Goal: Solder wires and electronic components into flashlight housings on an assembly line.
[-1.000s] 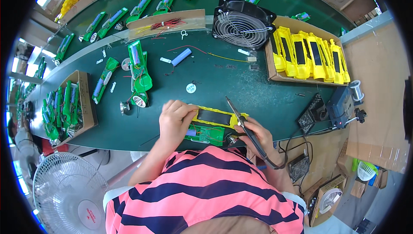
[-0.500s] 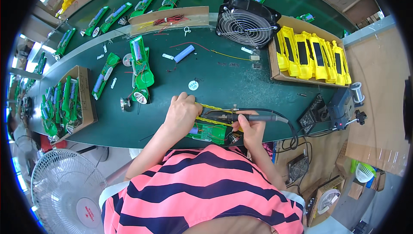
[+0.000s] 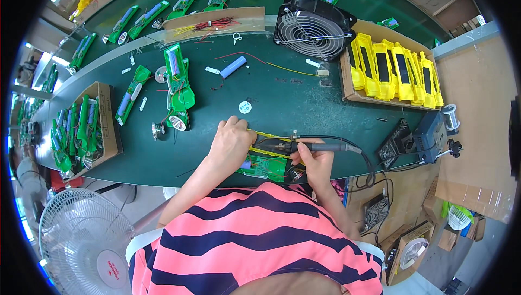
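My left hand [image 3: 230, 142] is closed around the left end of a yellow plastic casing [image 3: 264, 134]; its fingertips are hidden. In my right hand [image 3: 316, 162] is a soldering iron [image 3: 321, 147], held like a pen with its tip pointing left over the casing's inside. Just below, at the table's near edge, lies a green lamp housing [image 3: 263, 168] with a circuit board, red wires and part of a purple battery showing. The iron's cable runs off to the right.
A soldering station [image 3: 427, 137] with a solder spool [image 3: 449, 115] stands right. Behind are a black fan [image 3: 312, 32] and a carton [image 3: 374, 97] of yellow casings. Green lamp housings [image 3: 178, 86] and a loose purple battery [image 3: 233, 67] lie left of centre; another filled carton [image 3: 110, 127] sits far left.
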The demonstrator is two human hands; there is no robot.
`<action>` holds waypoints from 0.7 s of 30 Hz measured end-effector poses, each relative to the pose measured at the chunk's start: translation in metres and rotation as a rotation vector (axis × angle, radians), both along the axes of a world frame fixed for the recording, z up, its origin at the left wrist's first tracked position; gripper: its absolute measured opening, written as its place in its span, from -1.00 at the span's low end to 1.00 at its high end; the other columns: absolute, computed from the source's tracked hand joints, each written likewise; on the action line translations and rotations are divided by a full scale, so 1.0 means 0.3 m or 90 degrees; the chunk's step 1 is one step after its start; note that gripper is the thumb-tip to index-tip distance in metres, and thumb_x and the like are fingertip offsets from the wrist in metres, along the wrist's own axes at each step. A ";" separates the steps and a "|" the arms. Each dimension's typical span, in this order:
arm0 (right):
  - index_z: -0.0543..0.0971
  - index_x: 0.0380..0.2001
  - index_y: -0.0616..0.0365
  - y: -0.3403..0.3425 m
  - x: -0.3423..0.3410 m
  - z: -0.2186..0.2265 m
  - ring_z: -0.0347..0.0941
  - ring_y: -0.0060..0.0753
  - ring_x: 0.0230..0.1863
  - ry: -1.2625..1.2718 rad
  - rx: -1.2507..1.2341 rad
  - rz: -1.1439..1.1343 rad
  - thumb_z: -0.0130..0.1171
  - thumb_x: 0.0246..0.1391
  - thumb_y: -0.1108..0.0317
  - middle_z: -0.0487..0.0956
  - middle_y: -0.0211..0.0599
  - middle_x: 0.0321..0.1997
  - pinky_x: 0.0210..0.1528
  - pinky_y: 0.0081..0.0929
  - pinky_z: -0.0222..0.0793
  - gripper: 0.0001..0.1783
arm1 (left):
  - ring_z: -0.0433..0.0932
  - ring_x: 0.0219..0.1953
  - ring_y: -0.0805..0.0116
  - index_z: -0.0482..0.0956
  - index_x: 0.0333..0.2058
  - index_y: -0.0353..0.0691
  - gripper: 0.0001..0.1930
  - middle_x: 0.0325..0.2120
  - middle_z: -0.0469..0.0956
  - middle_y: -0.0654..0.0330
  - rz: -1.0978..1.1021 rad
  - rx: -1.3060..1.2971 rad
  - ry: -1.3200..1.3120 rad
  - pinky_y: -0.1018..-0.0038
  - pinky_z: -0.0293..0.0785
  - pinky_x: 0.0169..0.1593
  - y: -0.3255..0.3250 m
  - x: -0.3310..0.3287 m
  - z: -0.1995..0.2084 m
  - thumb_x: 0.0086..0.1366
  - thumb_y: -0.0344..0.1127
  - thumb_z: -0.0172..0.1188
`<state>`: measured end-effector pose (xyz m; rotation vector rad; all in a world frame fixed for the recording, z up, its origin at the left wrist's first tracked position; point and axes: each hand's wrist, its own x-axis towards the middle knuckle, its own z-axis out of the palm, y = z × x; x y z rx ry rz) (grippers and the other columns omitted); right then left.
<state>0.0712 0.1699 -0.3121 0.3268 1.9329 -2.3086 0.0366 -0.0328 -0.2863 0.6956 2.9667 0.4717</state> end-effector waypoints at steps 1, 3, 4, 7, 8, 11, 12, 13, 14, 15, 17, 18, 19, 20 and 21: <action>0.44 -0.36 0.36 0.001 0.001 0.001 0.44 -0.56 -0.59 0.028 -0.013 0.030 0.05 0.00 0.50 0.51 -0.20 -0.55 -0.55 -0.69 0.38 -0.87 | 0.33 -0.39 0.26 0.56 -0.63 -0.14 -0.95 -0.61 0.35 0.22 -0.020 0.009 0.008 0.40 0.26 -0.32 0.000 0.000 0.000 -0.12 -0.44 0.12; 0.43 -0.35 0.35 0.003 0.006 0.007 0.42 -0.50 -0.63 0.021 -0.005 -0.017 0.02 0.00 0.50 0.51 -0.16 -0.58 -0.56 -0.63 0.36 -0.86 | 0.33 -0.39 0.26 0.56 -0.63 -0.14 -0.95 -0.61 0.35 0.22 -0.002 -0.013 -0.002 0.40 0.26 -0.32 0.000 -0.002 0.000 -0.12 -0.43 0.13; 0.43 -0.34 0.35 0.006 0.012 0.013 0.42 -0.49 -0.63 0.049 -0.011 -0.010 0.02 -0.01 0.50 0.51 -0.16 -0.58 -0.55 -0.62 0.37 -0.85 | 0.33 -0.39 0.26 0.56 -0.64 -0.14 -0.95 -0.61 0.35 0.22 -0.019 0.004 0.002 0.40 0.26 -0.32 0.000 -0.003 0.000 -0.13 -0.43 0.13; 0.44 -0.30 0.36 0.024 0.037 0.048 0.46 -0.53 -0.53 0.154 -0.015 -0.038 0.03 -0.01 0.53 0.51 -0.19 -0.49 -0.47 -0.65 0.42 -0.84 | 0.34 -0.39 0.27 0.56 -0.64 -0.15 -0.95 -0.62 0.37 0.22 -0.002 -0.024 -0.007 0.40 0.26 -0.31 0.001 -0.005 0.003 -0.14 -0.43 0.14; 0.43 -0.29 0.36 0.035 0.047 0.064 0.47 -0.52 -0.50 0.204 0.002 -0.061 0.03 -0.01 0.54 0.51 -0.19 -0.48 -0.44 -0.64 0.43 -0.82 | 0.34 -0.39 0.27 0.56 -0.64 -0.15 -0.95 -0.62 0.37 0.22 -0.022 -0.011 -0.001 0.40 0.26 -0.31 0.003 -0.007 0.004 -0.14 -0.44 0.14; 0.46 -0.33 0.35 0.075 0.075 0.107 0.52 -0.33 -0.41 0.321 0.197 -0.026 0.08 -0.07 0.55 0.53 -0.10 -0.40 -0.36 -0.52 0.43 -0.83 | 0.35 -0.39 0.27 0.56 -0.65 -0.15 -0.96 -0.63 0.37 0.22 -0.008 -0.034 -0.007 0.40 0.26 -0.32 0.006 -0.008 0.007 -0.15 -0.44 0.14; 0.47 -0.39 0.31 0.101 0.079 0.122 0.51 -0.20 -0.38 0.329 0.410 0.030 0.13 -0.11 0.50 0.53 -0.08 -0.37 -0.31 -0.46 0.42 -0.85 | 0.35 -0.40 0.27 0.56 -0.65 -0.15 -0.96 -0.63 0.37 0.23 -0.022 -0.020 -0.004 0.40 0.26 -0.32 0.007 -0.008 0.008 -0.15 -0.44 0.15; 0.47 -0.39 0.31 0.103 0.082 0.122 0.51 -0.20 -0.38 0.321 0.436 0.079 0.13 -0.11 0.50 0.53 -0.08 -0.37 -0.31 -0.46 0.42 -0.85 | 0.35 -0.40 0.27 0.55 -0.66 -0.15 -0.97 -0.64 0.37 0.23 -0.023 -0.019 0.006 0.40 0.26 -0.32 0.008 -0.008 0.008 -0.16 -0.45 0.15; 0.48 -0.40 0.28 0.105 0.084 0.120 0.50 -0.17 -0.36 0.303 0.432 0.049 0.14 -0.11 0.48 0.53 -0.10 -0.36 -0.27 -0.44 0.41 -0.85 | 0.35 -0.40 0.27 0.55 -0.66 -0.15 -0.97 -0.64 0.37 0.23 -0.008 -0.038 0.001 0.40 0.26 -0.32 0.010 -0.007 0.009 -0.16 -0.45 0.15; 0.49 -0.41 0.26 0.106 0.086 0.115 0.50 -0.13 -0.35 0.285 0.426 0.016 0.15 -0.12 0.45 0.53 -0.13 -0.36 -0.24 -0.43 0.41 -0.85 | 0.35 -0.40 0.27 0.53 -0.66 -0.15 -0.97 -0.64 0.37 0.23 -0.001 -0.042 0.005 0.40 0.26 -0.32 0.011 -0.007 0.009 -0.15 -0.45 0.15; 0.49 -0.36 0.20 0.107 0.076 0.097 0.49 -0.17 -0.29 0.323 0.443 -0.014 0.17 -0.14 0.42 0.54 -0.22 -0.35 -0.08 -0.31 0.33 -0.80 | 0.36 -0.40 0.28 0.51 -0.67 -0.15 -0.97 -0.64 0.37 0.24 0.002 -0.046 0.009 0.40 0.26 -0.33 0.014 -0.006 0.010 -0.15 -0.45 0.14; 0.49 -0.34 0.19 0.112 0.068 0.088 0.47 -0.18 -0.23 0.326 0.489 0.019 0.19 -0.17 0.41 0.54 -0.23 -0.33 0.00 -0.24 0.25 -0.76 | 0.36 -0.40 0.28 0.50 -0.67 -0.16 -0.97 -0.64 0.37 0.24 0.001 -0.044 0.010 0.40 0.25 -0.33 0.015 -0.005 0.011 -0.15 -0.45 0.14; 0.48 -0.32 0.19 0.117 0.063 0.082 0.45 -0.19 -0.18 0.316 0.525 0.027 0.21 -0.20 0.40 0.53 -0.25 -0.30 0.08 -0.17 0.17 -0.72 | 0.36 -0.40 0.28 0.49 -0.67 -0.16 -0.96 -0.64 0.37 0.24 -0.016 -0.025 0.017 0.40 0.25 -0.33 0.016 -0.004 0.013 -0.15 -0.45 0.14; 0.43 -0.24 0.17 0.121 0.060 0.077 0.40 -0.23 -0.09 0.298 0.543 0.057 0.25 -0.26 0.38 0.51 -0.25 -0.23 0.16 -0.10 0.02 -0.59 | 0.35 -0.41 0.28 0.49 -0.68 -0.16 -0.96 -0.64 0.36 0.25 -0.013 -0.023 0.023 0.40 0.23 -0.34 0.018 -0.003 0.015 -0.15 -0.45 0.14; 0.43 -0.24 0.17 0.123 0.057 0.071 0.40 -0.23 -0.09 0.297 0.555 0.087 0.25 -0.26 0.38 0.51 -0.25 -0.23 0.16 -0.10 0.02 -0.59 | 0.35 -0.41 0.28 0.49 -0.68 -0.16 -0.96 -0.64 0.36 0.25 0.001 -0.041 0.017 0.40 0.23 -0.34 0.020 -0.002 0.017 -0.15 -0.45 0.14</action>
